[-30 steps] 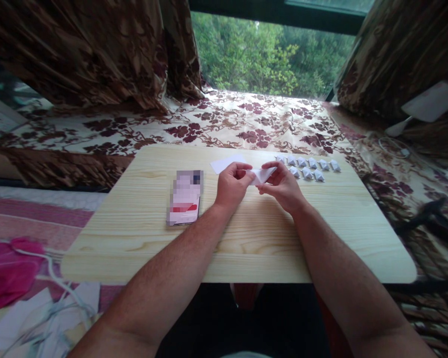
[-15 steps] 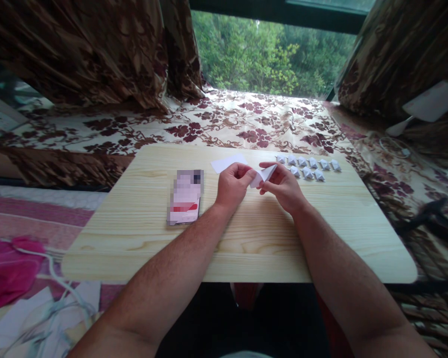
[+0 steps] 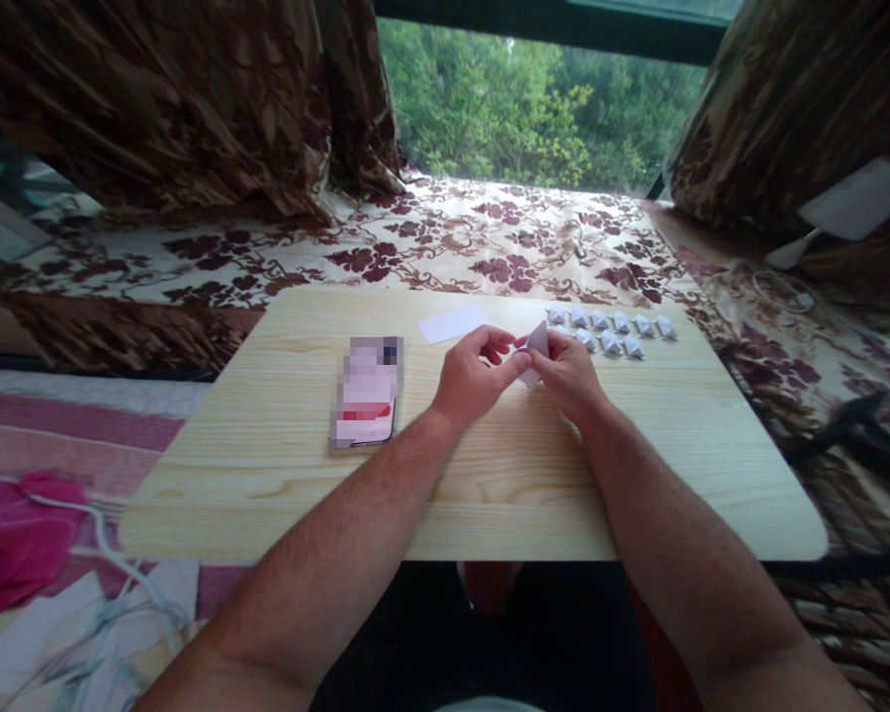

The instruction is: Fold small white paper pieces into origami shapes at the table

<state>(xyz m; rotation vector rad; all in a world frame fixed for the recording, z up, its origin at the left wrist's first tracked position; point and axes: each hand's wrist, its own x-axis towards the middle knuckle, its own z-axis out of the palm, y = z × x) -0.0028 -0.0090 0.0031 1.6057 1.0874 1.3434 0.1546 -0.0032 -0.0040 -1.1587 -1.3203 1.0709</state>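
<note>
My left hand (image 3: 475, 378) and my right hand (image 3: 570, 374) meet over the far middle of the light wooden table (image 3: 282, 475). Both pinch a small folded white paper piece (image 3: 538, 341), which stands up between the fingertips and is mostly hidden by them. Just behind the hands a flat white paper slip (image 3: 452, 323) lies on the wood. To the right of my right hand sit several small folded white paper pieces (image 3: 614, 333) in two short rows.
A phone (image 3: 366, 392) lies left of my left hand. Floral cloth (image 3: 445, 242) covers the surface behind the table, with brown curtains (image 3: 163, 99) and a window beyond. Pink fabric (image 3: 15, 539) and white cables lie at the lower left; a dark cable runs on the right.
The paper piece was spread wide between the hands; it has been folded smaller and turned upright. Both hands have closed in on each other.
</note>
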